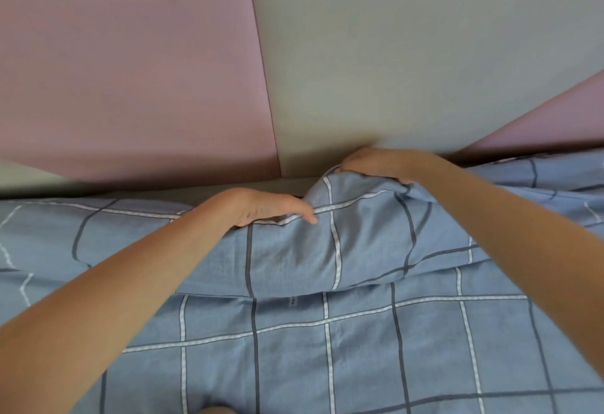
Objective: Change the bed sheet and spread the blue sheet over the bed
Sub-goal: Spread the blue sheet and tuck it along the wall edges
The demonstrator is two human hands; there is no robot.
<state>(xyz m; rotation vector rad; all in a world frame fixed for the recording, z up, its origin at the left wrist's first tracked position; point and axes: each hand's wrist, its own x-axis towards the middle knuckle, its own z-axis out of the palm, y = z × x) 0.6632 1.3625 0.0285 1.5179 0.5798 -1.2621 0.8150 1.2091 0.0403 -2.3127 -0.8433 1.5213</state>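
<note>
Blue sheet (327,332) (checked) beside pink wall (130,70)

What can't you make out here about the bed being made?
All in the head view:
- Whatever lies beneath the blue sheet; the cloth covers it.
- The sheet's sides and corners, cut off by the picture's edges.
- The left hand palm, turned down onto the sheet's edge.
- Whatever is inside the raised fold that the right hand grips; the cloth hides it.

The padded wall panels (392,53) close off the far edge, leaving open room over the blue sheet (327,332).
</note>
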